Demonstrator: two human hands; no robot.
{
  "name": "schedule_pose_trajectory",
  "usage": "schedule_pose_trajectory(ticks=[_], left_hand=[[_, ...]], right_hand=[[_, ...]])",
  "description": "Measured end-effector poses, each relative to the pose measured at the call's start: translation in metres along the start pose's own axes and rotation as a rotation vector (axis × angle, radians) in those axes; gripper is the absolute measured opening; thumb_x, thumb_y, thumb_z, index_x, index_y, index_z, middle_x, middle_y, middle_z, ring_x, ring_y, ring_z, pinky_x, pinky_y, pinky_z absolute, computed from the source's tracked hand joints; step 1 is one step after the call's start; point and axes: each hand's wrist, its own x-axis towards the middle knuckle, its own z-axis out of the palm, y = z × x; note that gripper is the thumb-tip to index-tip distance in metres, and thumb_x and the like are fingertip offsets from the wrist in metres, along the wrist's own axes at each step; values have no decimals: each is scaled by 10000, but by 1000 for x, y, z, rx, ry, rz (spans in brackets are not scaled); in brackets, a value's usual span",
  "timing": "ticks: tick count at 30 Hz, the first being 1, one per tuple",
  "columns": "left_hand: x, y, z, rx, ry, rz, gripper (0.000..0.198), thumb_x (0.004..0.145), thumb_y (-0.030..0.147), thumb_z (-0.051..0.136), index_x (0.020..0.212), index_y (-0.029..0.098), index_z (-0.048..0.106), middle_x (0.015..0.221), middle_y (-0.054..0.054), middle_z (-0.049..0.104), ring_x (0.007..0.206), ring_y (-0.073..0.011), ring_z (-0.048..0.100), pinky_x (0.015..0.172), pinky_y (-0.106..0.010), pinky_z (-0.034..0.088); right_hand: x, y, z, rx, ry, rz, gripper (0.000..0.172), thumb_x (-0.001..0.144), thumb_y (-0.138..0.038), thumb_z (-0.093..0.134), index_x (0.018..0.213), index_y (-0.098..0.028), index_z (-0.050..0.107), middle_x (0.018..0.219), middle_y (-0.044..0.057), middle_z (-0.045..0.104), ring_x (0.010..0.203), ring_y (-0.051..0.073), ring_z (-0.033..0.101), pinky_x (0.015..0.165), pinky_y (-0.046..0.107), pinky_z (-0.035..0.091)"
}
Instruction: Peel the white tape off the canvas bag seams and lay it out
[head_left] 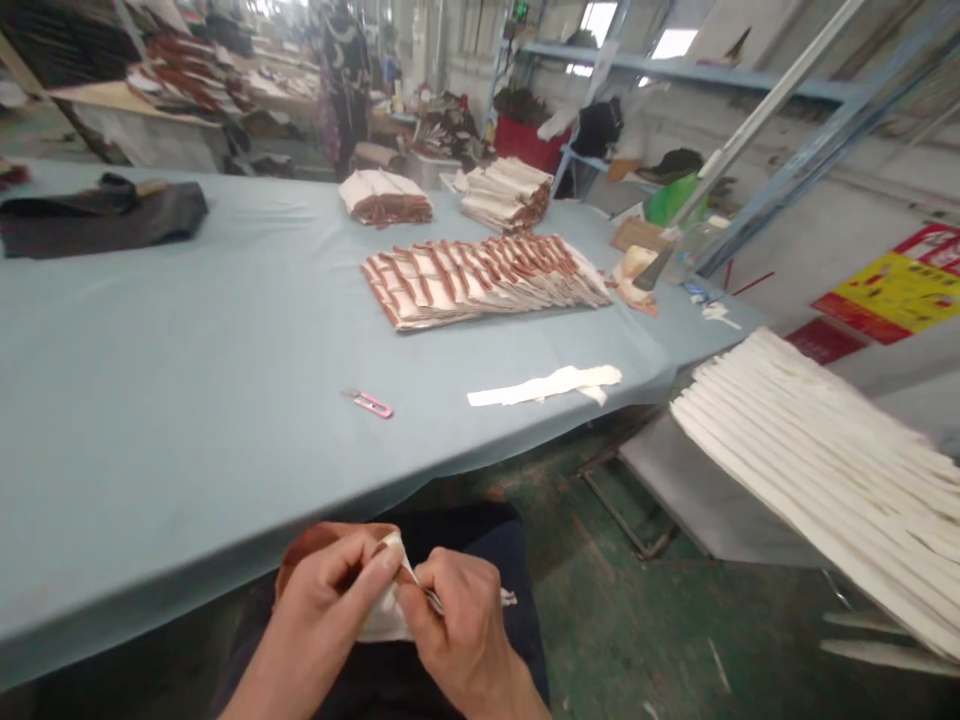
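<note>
Low in the view, over my lap, both hands work on a small fabric piece, white with a brown edge. My left hand pinches its upper part, fingers curled around it. My right hand is closed on the same piece, and a thin metal tip shows between its fingers. What that tip belongs to I cannot make out. The hands touch each other just below the front edge of the light blue table.
A pink thread snipper and a white fabric strip lie near the table's front. A fanned row of brown-trimmed pieces and two stacks sit farther back. White panels pile on a stand at right. A person stands far behind.
</note>
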Motion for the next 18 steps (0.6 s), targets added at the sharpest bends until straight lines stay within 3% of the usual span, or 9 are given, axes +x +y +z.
schedule_pose_trajectory(ticks=[2,4,8,11,14,18], left_hand=[[5,-3,4,29,-16,-26,634,774,738,720,558,149,631,640,-35,571,611,-140,460,541,-214,369],[9,-7,13,-61,-50,-131,664,769,787,695,599,146,668,611,-24,552,573,-128,439,517,-209,343],[21,-8,31,-345,-73,-296,649,702,788,769,694,147,674,615,11,519,548,-104,420,514,-195,353],[41,-2,32,-363,-103,-245,653,693,784,779,681,146,642,600,19,502,534,-95,391,500,-193,340],[62,8,28,-143,-132,-68,643,822,745,683,603,142,646,565,3,502,537,-106,392,503,-204,321],[84,17,30,84,-94,38,606,940,639,563,606,153,705,551,-14,540,541,-129,441,514,-225,330]], right_hand=[[-11,9,0,2,-16,57,428,1110,-393,431,730,-220,527,597,-27,558,528,125,526,578,298,334],[-19,12,-1,96,-20,221,420,1101,-439,425,769,-218,558,657,-13,587,591,135,559,598,276,373],[-8,11,-8,522,-96,596,485,1026,-637,447,780,-225,520,670,-30,515,595,130,474,527,241,363],[19,22,-21,640,-211,591,507,972,-670,489,725,-229,462,619,-54,425,569,117,410,522,243,335],[52,52,-35,487,-280,496,419,985,-560,503,743,-219,535,610,-47,493,554,121,456,548,252,352],[99,105,-39,-96,-69,524,244,946,-440,638,864,-210,654,724,4,682,675,171,632,678,281,419]])
